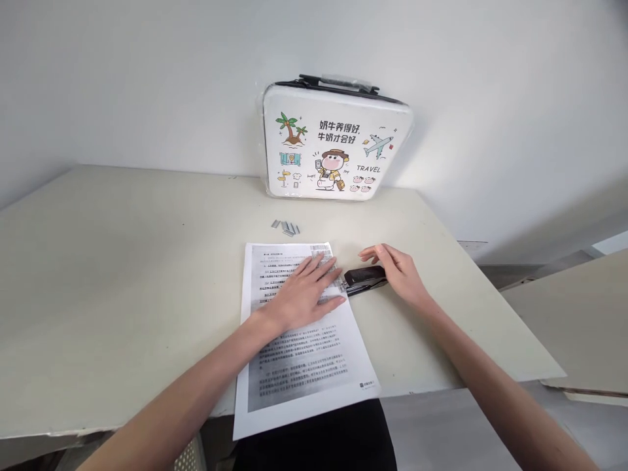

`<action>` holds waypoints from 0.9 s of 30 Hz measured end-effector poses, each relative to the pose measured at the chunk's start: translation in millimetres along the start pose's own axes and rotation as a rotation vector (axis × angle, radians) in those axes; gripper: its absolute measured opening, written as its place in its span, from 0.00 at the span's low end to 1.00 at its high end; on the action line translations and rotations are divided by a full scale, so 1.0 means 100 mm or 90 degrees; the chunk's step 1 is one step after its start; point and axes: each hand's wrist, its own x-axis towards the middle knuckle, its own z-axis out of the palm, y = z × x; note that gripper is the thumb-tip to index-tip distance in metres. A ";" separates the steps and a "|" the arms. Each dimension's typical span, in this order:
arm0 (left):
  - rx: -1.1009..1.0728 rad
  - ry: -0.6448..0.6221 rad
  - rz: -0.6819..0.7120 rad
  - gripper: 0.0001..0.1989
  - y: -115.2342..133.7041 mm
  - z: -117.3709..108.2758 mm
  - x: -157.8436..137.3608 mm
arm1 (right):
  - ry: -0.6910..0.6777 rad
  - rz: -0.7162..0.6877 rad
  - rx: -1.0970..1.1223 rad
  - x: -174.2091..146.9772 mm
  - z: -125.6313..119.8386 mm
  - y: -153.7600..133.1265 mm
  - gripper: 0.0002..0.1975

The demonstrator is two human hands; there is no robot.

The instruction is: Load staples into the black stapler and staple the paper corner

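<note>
My left hand lies flat on a printed sheet of paper, palm down, with its fingers spread over the upper right part of the text. At the sheet's right edge a black stapler lies with its front end against the paper. My right hand is at the rear end of the stapler, its loosely bent fingers reaching past the far side and not closed on it. Whether the palm touches the stapler is hidden. Beyond the top of the sheet lie several small strips of staples.
A white case with cartoon travel prints and a black handle leans against the wall at the back of the pale table. The sheet's lower end overhangs the table's front edge. Another pale surface stands at the right.
</note>
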 end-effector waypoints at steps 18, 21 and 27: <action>0.008 0.010 0.010 0.34 -0.01 -0.02 0.00 | -0.131 0.064 0.015 -0.01 -0.23 0.19 0.23; 0.011 0.012 0.012 0.33 -0.02 -0.02 0.00 | -0.045 0.091 -0.002 0.01 -0.23 0.23 0.24; 0.014 0.006 0.014 0.32 0.01 -0.06 0.01 | 0.065 0.104 0.029 0.02 -0.17 0.26 0.23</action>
